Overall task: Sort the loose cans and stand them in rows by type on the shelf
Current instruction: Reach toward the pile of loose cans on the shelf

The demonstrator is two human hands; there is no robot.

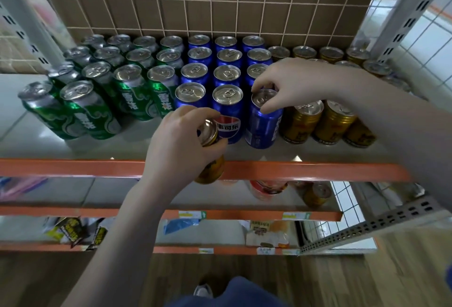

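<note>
Up front, the shelf [49,145] ends in an orange lip [305,171], and a strip of bare white surface runs between that lip and the front cans; it is widest at the left, in front of the green cans [80,108]. Behind, a wire grid [195,1] over brown board closes the back, and slotted grey uprights [403,15] stand at both sides, so the only open way in is from the front and above.

Cans stand in rows by colour: green on the left, blue cans [200,72] in the middle, gold cans [330,121] on the right. All have silver tops with ring pulls, and the front blue one shows a red, white and blue round logo.

The left hand [178,145] is curled round a gold can [210,157], holding it tilted over the orange lip, just in front of the blue rows, its silver top towards the shelf. The right hand [291,84] reaches in from the right and pinches the rim of the blue can [263,121] at the front of the right-hand blue row, fingertips on its top; this can leans slightly and stands just beside the gold rows.

Below, a lower shelf [122,212] carries one more gold can and packets.
</note>
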